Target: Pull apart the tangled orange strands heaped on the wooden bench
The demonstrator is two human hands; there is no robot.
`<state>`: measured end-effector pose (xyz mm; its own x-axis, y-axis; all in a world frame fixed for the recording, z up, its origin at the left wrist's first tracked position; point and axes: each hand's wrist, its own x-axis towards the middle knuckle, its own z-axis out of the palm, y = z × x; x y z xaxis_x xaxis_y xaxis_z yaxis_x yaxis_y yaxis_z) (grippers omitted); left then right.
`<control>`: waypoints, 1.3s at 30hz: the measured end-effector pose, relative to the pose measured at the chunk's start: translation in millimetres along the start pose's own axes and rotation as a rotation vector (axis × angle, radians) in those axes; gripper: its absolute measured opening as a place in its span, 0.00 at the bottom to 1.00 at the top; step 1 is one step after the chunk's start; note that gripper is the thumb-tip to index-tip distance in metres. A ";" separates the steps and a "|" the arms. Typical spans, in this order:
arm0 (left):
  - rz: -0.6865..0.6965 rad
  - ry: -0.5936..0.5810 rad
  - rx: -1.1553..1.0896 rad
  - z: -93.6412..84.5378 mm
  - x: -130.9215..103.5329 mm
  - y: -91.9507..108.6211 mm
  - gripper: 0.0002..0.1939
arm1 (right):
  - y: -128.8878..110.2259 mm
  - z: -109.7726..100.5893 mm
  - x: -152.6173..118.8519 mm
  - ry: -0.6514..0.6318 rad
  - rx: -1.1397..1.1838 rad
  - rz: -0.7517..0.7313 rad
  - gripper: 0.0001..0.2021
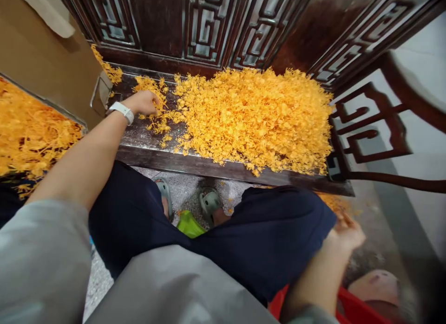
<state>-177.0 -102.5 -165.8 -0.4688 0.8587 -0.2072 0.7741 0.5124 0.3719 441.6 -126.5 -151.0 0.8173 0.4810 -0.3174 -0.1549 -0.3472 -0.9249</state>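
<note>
A broad heap of orange plastic flower pieces covers much of a dark wooden bench. At the bench's left part, my left hand reaches in with fingers curled down against a few loose orange flower pieces. The fingertips appear pinched on one of them. My right hand is low beside my right knee, palm partly up and fingers curled. Whatever lies in those fingers is too blurred to make out, and the knee hides part of the hand.
A cardboard box stands at the left, with more orange pieces beside it. Carved dark panels rise behind the bench, and a wooden armrest bounds its right end. Below are a red container and a green item.
</note>
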 end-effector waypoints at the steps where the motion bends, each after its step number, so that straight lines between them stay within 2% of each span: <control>1: -0.009 0.028 -0.060 -4.8 -1.2 -0.1 0.13 | -5.3 5.2 7.8 -0.090 0.095 -0.033 0.20; 3: -0.010 0.113 -0.184 -16.0 -4.5 -0.6 0.09 | -24.7 19.1 9.5 -0.391 0.305 -0.172 0.20; 5: 0.022 0.199 -0.314 -26.3 -9.3 1.0 0.11 | -51.2 37.5 -9.5 -0.651 0.420 -0.325 0.14; 7: 0.053 0.263 -0.509 -33.5 -15.6 7.0 0.12 | -78.0 59.5 -42.4 -0.787 0.408 -0.429 0.09; 10: 0.124 0.322 -0.858 -37.4 -25.2 22.7 0.09 | -107.5 96.7 -92.8 -0.904 0.384 -0.590 0.06; 12: 0.180 0.356 -0.978 -36.4 -29.7 34.3 0.08 | -117.1 122.0 -118.1 -1.020 0.329 -0.746 0.04; 14: 0.252 0.375 -1.032 -34.0 -33.0 45.4 0.09 | -119.1 146.5 -137.7 -1.220 0.186 -0.930 0.05; 16: 0.345 0.369 -1.037 -31.5 -36.5 56.2 0.12 | -114.8 171.2 -154.1 -1.406 -0.016 -1.116 0.09; 17: 0.396 0.360 -1.028 -30.4 -38.7 61.9 0.13 | -110.6 184.3 -161.0 -1.457 -0.109 -1.205 0.12; 20: 0.487 0.343 -1.005 -27.0 -47.2 79.9 0.14 | -92.5 226.3 -174.5 -1.442 -0.276 -1.419 0.26; 23: 0.529 0.242 -1.009 -20.6 -55.1 97.4 0.13 | -71.3 264.6 -175.6 -1.339 -0.325 -1.511 0.38; 25: 0.564 0.163 -0.983 -14.1 -56.8 107.0 0.14 | -59.3 282.3 -171.1 -1.311 -0.329 -1.527 0.37; 26: 0.579 0.134 -0.957 -10.4 -56.1 110.7 0.15 | -54.7 288.6 -167.6 -1.320 -0.334 -1.532 0.33; 29: 0.600 0.103 -0.874 0.5 -47.8 116.1 0.15 | -48.0 300.2 -153.4 -1.363 -0.368 -1.542 0.15; 31: 0.593 0.132 -0.835 6.4 -38.4 114.3 0.14 | -49.2 304.5 -141.8 -1.335 -0.392 -1.537 0.10; 34: 0.545 0.221 -0.792 11.8 -20.9 105.2 0.13 | -56.4 307.9 -124.8 -1.240 -0.355 -1.494 0.10; 39: 0.444 0.333 -0.789 17.0 10.4 83.1 0.11 | -71.9 310.2 -103.0 -1.025 -0.176 -1.340 0.18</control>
<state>-110.4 -50.8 -152.4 -0.3925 0.8618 0.3212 0.4579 -0.1197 0.8809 196.4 98.6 -116.7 -0.3655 0.7503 0.5509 0.4132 0.6611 -0.6263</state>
